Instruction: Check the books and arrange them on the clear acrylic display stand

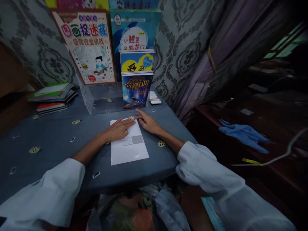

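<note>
A white sheet or booklet [128, 153] with a grey block and small print lies flat on the dark blue-grey tablecloth. Over its upper left part rests my left hand [119, 129], palm down with the fingers stretched toward the top edge. My right hand [148, 122] is at the upper right corner, fingers apart, its fingertips close to those of my left hand. Just beyond the hands, a dark blue book [136, 89] stands upright in front of a yellow and blue book [136, 61].
A clear stand [101, 105] holds a brown-bordered picture book [92, 48] and a teal book [151, 29]. Stacked books [54, 96] lie at the left. Right of the table, a blue cloth [243, 133] lies on a dark red surface [209, 118].
</note>
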A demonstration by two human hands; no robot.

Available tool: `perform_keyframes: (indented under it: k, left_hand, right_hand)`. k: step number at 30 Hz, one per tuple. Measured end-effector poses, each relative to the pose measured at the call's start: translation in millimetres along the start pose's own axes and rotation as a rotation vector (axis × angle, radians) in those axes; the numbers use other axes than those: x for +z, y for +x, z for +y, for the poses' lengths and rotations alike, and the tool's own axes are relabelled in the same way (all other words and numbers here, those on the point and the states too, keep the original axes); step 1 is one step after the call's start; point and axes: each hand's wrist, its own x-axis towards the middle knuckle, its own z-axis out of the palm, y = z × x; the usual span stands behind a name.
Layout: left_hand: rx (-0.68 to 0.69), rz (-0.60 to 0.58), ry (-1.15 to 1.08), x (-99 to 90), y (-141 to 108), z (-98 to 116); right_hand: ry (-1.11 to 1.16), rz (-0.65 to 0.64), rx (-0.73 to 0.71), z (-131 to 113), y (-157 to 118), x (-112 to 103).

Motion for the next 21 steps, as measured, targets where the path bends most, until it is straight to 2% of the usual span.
perform_keyframes:
  k: [8,16,21]
  left_hand:
    - [0.137,0.004,-0.046,4.6,5,5]
    - [0.254,-0.04,-0.113,1.6,-15,27]
    - [0.269,-0.091,-0.112,-4.8,-19,34]
  right_hand:
    - [0.0,-0.009,-0.018,-4,-3,-6]
    - [-0.079,-0.044,0.011,-18,-4,-10]
    - [-0.123,-0.06,0.008,-23,-6,-11]
